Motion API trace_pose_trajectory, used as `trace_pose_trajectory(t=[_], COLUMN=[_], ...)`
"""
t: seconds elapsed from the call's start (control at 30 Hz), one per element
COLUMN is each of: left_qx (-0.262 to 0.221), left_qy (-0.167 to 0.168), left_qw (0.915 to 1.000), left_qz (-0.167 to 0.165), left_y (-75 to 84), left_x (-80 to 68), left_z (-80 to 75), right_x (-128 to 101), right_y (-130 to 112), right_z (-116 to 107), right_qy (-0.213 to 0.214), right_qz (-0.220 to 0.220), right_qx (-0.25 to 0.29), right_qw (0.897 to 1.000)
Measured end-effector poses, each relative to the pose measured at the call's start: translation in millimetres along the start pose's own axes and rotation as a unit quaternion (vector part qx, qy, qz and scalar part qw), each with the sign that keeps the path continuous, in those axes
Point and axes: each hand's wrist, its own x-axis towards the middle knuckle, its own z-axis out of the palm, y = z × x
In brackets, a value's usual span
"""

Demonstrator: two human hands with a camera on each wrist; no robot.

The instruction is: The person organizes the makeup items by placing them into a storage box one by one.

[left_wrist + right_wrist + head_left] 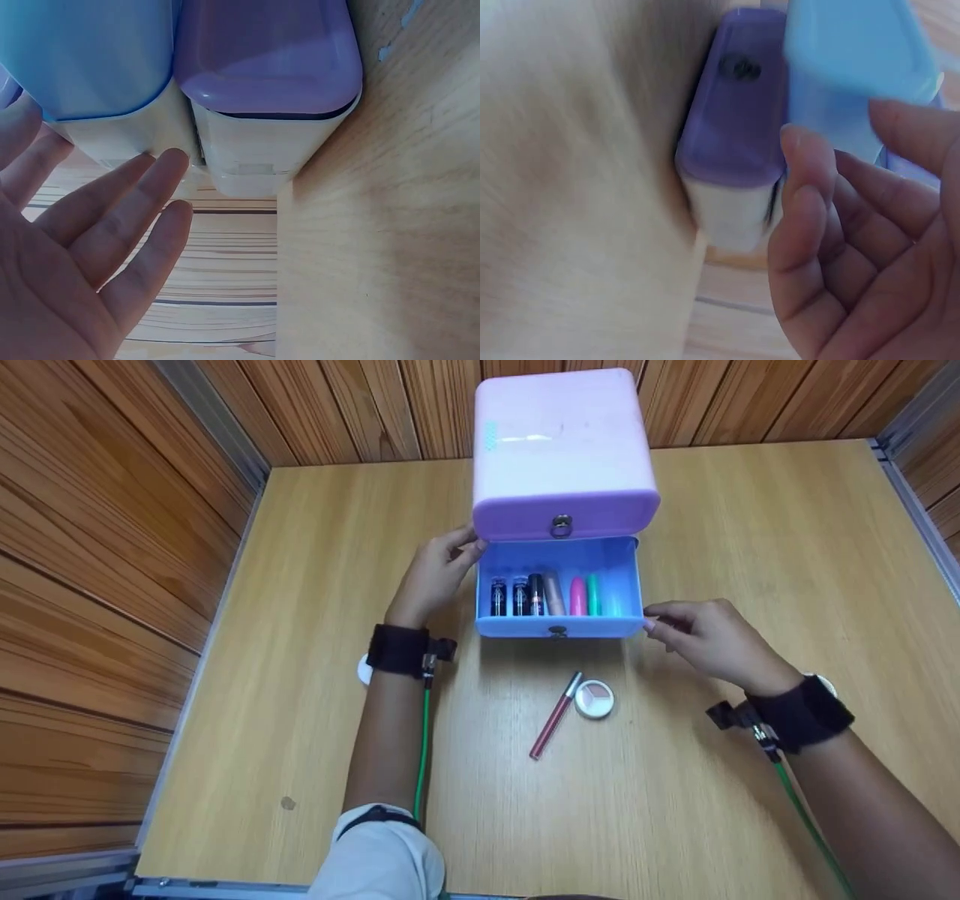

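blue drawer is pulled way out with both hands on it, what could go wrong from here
The blue drawer is far out of the pink box; pulled further, it might slip free and spill the lipsticks standing inside. The left hand only rests straight fingers on the box's side, so the box may slide. The lip gloss and compact lie just ahead of the drawer and could be knocked by it.
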Motion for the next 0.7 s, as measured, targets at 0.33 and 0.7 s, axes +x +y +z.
trace_pose_trajectory(t=[0.33, 0.7], left_qx=[-0.019, -0.021], left_qy=[-0.004, -0.005], left_qw=[0.9994, 0.9995], left_qz=[-0.028, -0.024], left_y=[1.0, 2.8], left_x=[0.5, -0.2], left_z=[0.3, -0.4], right_x=[-22, -27], right_y=[-23, -58], right_z=[31, 87], right_qy=[0.045, -0.033], right_qz=[-0.062, -0.132], right_qx=[-0.131, -0.170], right_qw=[0.988, 0.976])
